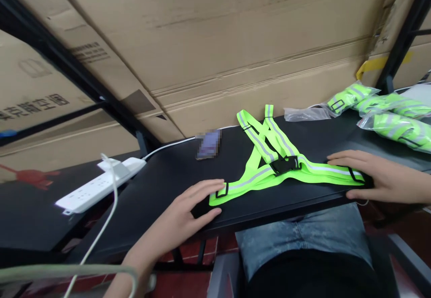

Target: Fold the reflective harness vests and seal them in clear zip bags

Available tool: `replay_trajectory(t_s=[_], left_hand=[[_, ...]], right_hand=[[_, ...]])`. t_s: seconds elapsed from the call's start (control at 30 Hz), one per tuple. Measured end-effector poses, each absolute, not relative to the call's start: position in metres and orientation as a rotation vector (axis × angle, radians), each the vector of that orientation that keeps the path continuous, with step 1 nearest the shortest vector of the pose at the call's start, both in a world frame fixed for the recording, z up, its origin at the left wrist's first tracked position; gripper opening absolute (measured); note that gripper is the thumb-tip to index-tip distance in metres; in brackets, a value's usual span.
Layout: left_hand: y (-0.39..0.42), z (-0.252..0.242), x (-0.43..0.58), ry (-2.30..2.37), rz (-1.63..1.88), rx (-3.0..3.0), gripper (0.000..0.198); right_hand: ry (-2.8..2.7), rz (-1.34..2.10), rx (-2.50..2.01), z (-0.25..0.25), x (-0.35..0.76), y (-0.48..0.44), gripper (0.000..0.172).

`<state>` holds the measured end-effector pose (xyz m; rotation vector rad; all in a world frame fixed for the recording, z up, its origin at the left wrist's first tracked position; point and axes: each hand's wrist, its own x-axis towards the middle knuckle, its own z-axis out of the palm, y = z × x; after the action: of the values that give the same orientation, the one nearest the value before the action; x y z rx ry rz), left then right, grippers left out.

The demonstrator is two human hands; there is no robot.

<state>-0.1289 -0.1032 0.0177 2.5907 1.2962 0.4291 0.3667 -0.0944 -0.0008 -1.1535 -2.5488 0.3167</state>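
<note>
A reflective harness (285,166) is lying between the left hand (184,210) and right hand (382,176), both resting wide-spread, on a black desk (161,181); cardboard (235,33) is standing behind.

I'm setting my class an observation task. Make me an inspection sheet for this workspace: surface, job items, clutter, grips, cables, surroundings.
Surface: black tabletop, smooth and dark.
Job items: neon-green reflective strap vest, spread out, silver-striped; its black side-release buckle appears fastened.
Clutter: bagged neon-green vests at far right; flattened clear plastic bag beside them; pixelated object, not identifiable.
Grips: left hand open at the vest's left end; right hand open at its right end.
Cables: white power strip at left; white cable crosses the foreground.
Surroundings: large cardboard behind; black metal frame.
Spills: nothing seen.
</note>
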Motion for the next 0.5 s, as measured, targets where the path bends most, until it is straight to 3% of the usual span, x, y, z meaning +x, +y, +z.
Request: replay_trajectory(t_s=[0.17,0.33,0.5], left_hand=[[-0.093,0.008,-0.117,1.387,0.531,2.524,0.025],[-0.086,0.02,-0.105,1.395,0.516,2.485,0.026],[-0.08,0.024,-0.13,1.296,0.597,2.4,0.031]], right_hand=[[-2.429,0.326,-1.282,-0.009,0.382,-0.105,0.061],[-2.343,0.352,-1.372,0.0,0.38,-0.102,0.054],[-2.299,0.512,-1.281,0.001,0.391,-0.091,0.025]])
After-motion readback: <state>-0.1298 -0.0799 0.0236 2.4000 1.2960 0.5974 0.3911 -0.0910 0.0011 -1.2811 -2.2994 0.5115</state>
